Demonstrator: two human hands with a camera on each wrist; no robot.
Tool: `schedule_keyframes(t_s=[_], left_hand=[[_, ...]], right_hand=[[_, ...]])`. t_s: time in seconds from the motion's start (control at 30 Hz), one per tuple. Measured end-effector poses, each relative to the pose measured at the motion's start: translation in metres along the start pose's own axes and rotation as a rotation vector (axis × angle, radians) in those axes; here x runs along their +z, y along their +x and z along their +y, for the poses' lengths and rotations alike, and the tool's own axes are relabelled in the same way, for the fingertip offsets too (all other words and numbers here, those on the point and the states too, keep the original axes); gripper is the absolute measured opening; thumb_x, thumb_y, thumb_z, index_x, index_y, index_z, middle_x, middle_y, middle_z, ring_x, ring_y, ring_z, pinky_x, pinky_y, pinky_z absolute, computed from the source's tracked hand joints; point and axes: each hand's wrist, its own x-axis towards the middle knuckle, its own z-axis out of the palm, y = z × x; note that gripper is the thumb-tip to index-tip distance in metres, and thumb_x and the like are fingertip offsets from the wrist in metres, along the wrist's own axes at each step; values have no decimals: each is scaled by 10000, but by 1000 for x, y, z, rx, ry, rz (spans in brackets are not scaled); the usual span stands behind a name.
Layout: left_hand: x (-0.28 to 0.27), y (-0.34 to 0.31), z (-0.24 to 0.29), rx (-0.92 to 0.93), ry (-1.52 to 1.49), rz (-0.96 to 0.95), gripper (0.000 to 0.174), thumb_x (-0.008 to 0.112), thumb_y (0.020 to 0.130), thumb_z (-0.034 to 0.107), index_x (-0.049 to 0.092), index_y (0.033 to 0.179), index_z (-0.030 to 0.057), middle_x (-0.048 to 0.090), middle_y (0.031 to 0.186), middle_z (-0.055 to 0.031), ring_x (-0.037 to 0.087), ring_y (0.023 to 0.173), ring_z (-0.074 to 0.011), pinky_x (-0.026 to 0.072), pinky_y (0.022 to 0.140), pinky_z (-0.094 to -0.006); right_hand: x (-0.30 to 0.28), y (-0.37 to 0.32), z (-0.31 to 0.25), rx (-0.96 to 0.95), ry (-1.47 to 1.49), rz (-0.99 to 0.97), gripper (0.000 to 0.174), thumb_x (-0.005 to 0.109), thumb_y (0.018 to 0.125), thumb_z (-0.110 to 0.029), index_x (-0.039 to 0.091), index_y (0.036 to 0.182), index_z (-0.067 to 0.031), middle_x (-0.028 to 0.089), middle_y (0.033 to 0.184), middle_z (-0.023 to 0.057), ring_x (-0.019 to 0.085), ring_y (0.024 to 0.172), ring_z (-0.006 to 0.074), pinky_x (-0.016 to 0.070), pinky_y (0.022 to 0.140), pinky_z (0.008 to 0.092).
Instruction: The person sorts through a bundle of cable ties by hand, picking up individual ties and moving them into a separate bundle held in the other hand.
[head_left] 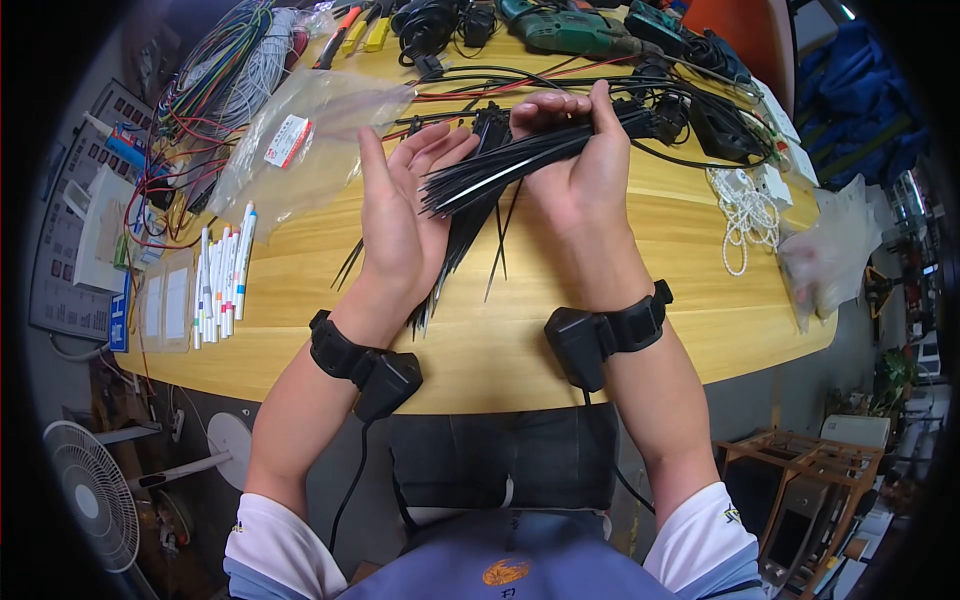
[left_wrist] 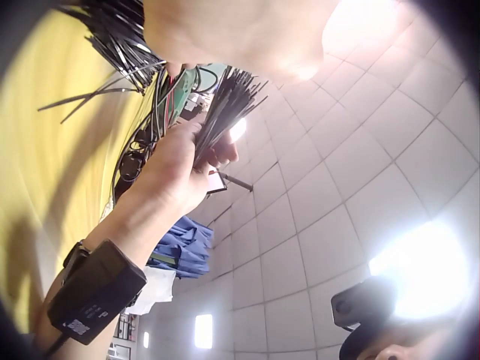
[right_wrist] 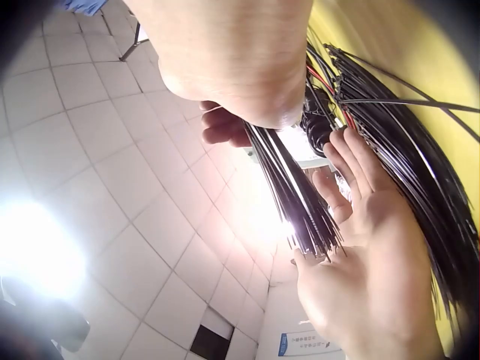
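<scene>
A bundle of black cable ties [head_left: 505, 165], one pale strip among them, lies across my right hand [head_left: 585, 175], which grips it between thumb and fingers. Its loose ends point at my left hand [head_left: 400, 215], whose palm faces the bundle with the fingers extended. In the right wrist view, the tips of the bundle [right_wrist: 292, 187] are right at the palm of the left hand [right_wrist: 367, 262]. Beneath both hands, a second pile of black cable ties [head_left: 462, 255] rests on the wooden table [head_left: 660, 330], with a few stray ties beside it.
A clear plastic bag [head_left: 330, 130] and several markers [head_left: 222, 285] are at the left, near coiled wires [head_left: 215, 75]. Along the back lie a green power drill [head_left: 575, 30] and black cables [head_left: 700, 95]. A white cord [head_left: 742, 215] sits at the right.
</scene>
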Motion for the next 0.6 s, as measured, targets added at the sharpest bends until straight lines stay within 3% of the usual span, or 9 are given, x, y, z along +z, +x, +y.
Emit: schedule_keyframes(t_s=[0.07,0.17,0.27,0.37,0.6], left_hand=[[1,-1,1,-4,-8,-11,778,255,977,661,437,1229,-53,508,1267,-232,487,1258,-289,384,1077,-389],[3,-2,1,-7,-21,-19,785,257,973,668,438,1227,-53,510,1262,-230,488,1254,-288,383,1079,-389],[3,-2,1,-7,-34,-26,788,259,970,673,439,1222,-51,511,1256,-228,491,1248,-287,383,1080,-389],[4,-3,2,-3,-29,-29,793,260,965,681,438,1215,-50,510,1253,-226,492,1244,-287,384,1080,-389],[7,-4,1,1,19,-39,799,246,962,690,435,1215,-44,507,1243,-220,493,1239,-285,390,1071,-388]], right_hand=[[0,-1,1,23,12,-5,343,539,1000,-285,470,737,-75,490,744,48,513,768,187,454,787,348],[-6,3,2,67,3,-16,395,525,999,-389,472,724,-110,522,730,36,544,755,201,481,793,372],[-7,3,2,96,-7,-34,404,540,990,-403,469,713,-118,525,729,36,551,750,202,489,783,368],[2,-3,7,78,-52,28,378,587,970,-347,464,701,-111,485,698,22,509,744,168,444,783,334],[3,-7,10,90,-56,35,449,527,997,-385,411,651,-124,468,679,12,496,722,153,435,755,319]])
